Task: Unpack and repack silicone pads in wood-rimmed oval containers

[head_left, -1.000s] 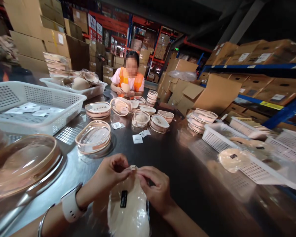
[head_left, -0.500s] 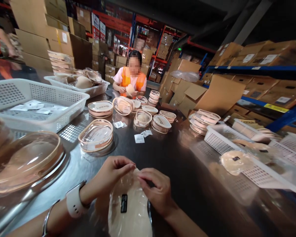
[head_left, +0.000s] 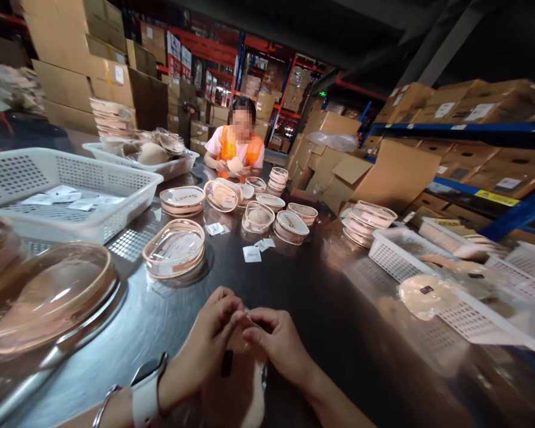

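I'm watching left hand [head_left: 220,324] and right hand [head_left: 276,336] pinching top of clear bag [head_left: 262,383], fingertips closed, over near side of worktop [head_left: 321,291]. Beige pad [head_left: 236,392] already sitting inside; fingers hiding bag's mouth, can't tell if sealed.

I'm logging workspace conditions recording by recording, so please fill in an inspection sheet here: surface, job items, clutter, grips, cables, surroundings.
Surface: dark, reflective tabletop
Job items: clear bag holding a beige pad; black label visible
Clutter: clear oval cases, some stacked; loose white slips; white perforated baskets left and right
Grips: left grip and right grip pinch the bag's top edge; contact partly hidden
Cables: nothing seen
Surroundings: person in orange vest opposite; stacked cartons; blue-beamed shelving
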{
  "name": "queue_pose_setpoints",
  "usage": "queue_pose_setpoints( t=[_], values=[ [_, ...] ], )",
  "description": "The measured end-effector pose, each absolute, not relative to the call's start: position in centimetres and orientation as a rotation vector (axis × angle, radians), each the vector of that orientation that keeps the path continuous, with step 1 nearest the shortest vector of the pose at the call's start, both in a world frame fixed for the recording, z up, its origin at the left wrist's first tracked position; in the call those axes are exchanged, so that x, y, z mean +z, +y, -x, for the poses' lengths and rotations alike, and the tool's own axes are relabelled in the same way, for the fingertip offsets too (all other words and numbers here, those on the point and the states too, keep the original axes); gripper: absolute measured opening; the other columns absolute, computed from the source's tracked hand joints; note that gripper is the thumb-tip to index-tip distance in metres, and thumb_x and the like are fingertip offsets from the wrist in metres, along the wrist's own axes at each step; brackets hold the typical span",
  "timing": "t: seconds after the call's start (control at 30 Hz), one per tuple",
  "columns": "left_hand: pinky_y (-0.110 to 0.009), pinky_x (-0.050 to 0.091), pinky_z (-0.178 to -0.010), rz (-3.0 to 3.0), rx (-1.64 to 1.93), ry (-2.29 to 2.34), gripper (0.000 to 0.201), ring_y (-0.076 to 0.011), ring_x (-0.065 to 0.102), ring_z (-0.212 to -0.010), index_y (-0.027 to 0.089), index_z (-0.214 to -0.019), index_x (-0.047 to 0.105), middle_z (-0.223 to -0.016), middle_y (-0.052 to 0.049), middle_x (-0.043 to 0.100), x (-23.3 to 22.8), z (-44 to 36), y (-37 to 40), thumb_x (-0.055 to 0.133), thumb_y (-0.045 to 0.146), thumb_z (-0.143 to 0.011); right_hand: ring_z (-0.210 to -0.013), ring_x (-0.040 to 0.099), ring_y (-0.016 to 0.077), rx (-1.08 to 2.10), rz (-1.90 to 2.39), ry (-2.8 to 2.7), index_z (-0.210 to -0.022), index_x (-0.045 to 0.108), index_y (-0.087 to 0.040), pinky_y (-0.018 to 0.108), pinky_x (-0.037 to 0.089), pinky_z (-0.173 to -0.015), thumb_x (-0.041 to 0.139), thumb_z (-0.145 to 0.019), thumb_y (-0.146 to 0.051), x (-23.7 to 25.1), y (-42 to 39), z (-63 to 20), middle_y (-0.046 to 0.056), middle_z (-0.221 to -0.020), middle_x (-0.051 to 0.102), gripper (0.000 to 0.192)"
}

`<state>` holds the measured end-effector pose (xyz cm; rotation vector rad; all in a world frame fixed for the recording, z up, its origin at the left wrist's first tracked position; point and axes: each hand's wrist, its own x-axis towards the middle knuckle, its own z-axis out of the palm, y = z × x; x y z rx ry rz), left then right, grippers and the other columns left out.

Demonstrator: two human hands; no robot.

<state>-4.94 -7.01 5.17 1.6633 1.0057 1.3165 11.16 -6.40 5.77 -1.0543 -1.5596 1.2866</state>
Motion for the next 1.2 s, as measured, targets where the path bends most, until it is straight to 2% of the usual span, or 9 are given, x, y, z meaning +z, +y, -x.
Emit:
queue_pose_setpoints(
  t=[0.13,0.27,0.47,0.6,0.67,0.77,0.87,1.03,1.2],
  values=[
    [-0.027,0.043,-0.073,-1.693,1.297,1.008,0.033,-0.0172,0.053,-0.078,0.02,-0.072,0.057,-0.082,-0.003,0.055,5.5,5.9,-6.0,0.045,0.041,-0.095,-0.063,0.063,0.0154,1.338,1.017,-1.343,-0.076,0.07,-0.018,0.024,0.05,-0.062,0.075,-0.074,-0.049,5.8,-6.2,-11.3,0.002,-0.071,0.071,0.031],
    [-0.033,0.044,-0.084,-1.647,1.342,1.162,0.027,-0.0203,0.057,-0.091,0.02,-0.098,0.059,-0.095,-0.005,0.063,5.7,8.2,-3.3,0.046,0.043,-0.093,-0.05,0.06,0.0148,1.404,0.981,-1.018,-0.075,0.06,-0.019,0.023,0.046,-0.05,0.076,-0.071,-0.05,7.4,-4.5,-13.4,0.0,-0.06,0.065,0.035],
    [-0.034,0.049,-0.084,-1.677,0.901,1.052,0.036,-0.0229,0.064,-0.095,0.018,-0.106,0.064,-0.105,-0.008,0.07,5.1,8.9,-1.6,0.062,0.045,-0.082,-0.043,0.052,0.0125,1.39,1.068,-1.043,-0.069,0.059,-0.017,0.022,0.036,-0.042,0.079,-0.063,-0.053,7.9,-2.6,-14.7,-0.003,-0.051,0.057,0.041],
    [-0.03,0.05,-0.077,-1.855,0.796,0.931,0.022,-0.0197,0.065,-0.086,0.017,-0.097,0.067,-0.093,-0.005,0.072,4.5,8.2,-2.3,0.065,0.027,-0.077,-0.047,0.048,0.0093,1.363,1.1,-1.278,-0.064,0.063,-0.015,0.021,0.036,-0.047,0.076,-0.069,-0.045,6.7,-2.8,-14.0,-0.003,-0.053,0.057,0.032],
    [-0.029,0.05,-0.075,-1.903,0.843,0.882,0.014,-0.0188,0.065,-0.083,0.016,-0.09,0.068,-0.089,-0.006,0.072,4.1,7.9,-2.5,0.061,0.023,-0.08,-0.054,0.053,0.0107,1.27,1.134,-1.49,-0.066,0.068,-0.015,0.021,0.04,-0.053,0.072,-0.074,-0.042,6.4,-3.0,-13.9,-0.002,-0.058,0.062,0.028],
    [-0.027,0.049,-0.071,-1.976,0.944,0.783,0.011,-0.0173,0.064,-0.079,0.016,-0.079,0.067,-0.088,-0.008,0.072,3.8,7.7,-2.4,0.058,0.021,-0.083,-0.077,0.066,0.0183,1.146,1.099,-1.807,-0.074,0.074,-0.016,0.029,0.049,-0.072,0.066,-0.081,-0.041,6.3,-3.3,-13.8,0.005,-0.084,0.074,0.026],
    [-0.025,0.048,-0.071,-2.011,0.915,0.747,0.016,-0.0166,0.063,-0.08,0.017,-0.075,0.068,-0.09,-0.008,0.07,4.1,7.6,-2.5,0.053,0.013,-0.08,-0.092,0.068,0.0228,1.113,1.008,-1.957,-0.078,0.076,-0.017,0.033,0.051,-0.082,0.066,-0.082,-0.037,5.7,-3.7,-13.4,0.008,-0.101,0.074,0.023],
    [-0.024,0.045,-0.065,-1.979,0.83,0.925,0.016,-0.0159,0.061,-0.073,0.015,-0.071,0.069,-0.08,-0.006,0.069,4.1,7.0,-2.8,0.054,0.014,-0.076,-0.075,0.065,0.0167,0.914,1.039,-1.989,-0.071,0.073,-0.018,0.025,0.048,-0.068,0.065,-0.079,-0.023,4.0,-4.2,-12.2,0.002,-0.078,0.07,0.012],
    [-0.022,0.042,-0.057,-1.831,0.859,1.04,0.011,-0.0157,0.059,-0.065,0.013,-0.071,0.067,-0.068,-0.004,0.069,2.4,6.6,-2.1,0.057,0.01,-0.065,-0.072,0.061,0.0138,0.685,1.062,-2.025,-0.064,0.068,-0.018,0.022,0.044,-0.062,0.064,-0.075,-0.018,3.1,-4.0,-11.9,0.001,-0.077,0.063,0.012]
  ],
)
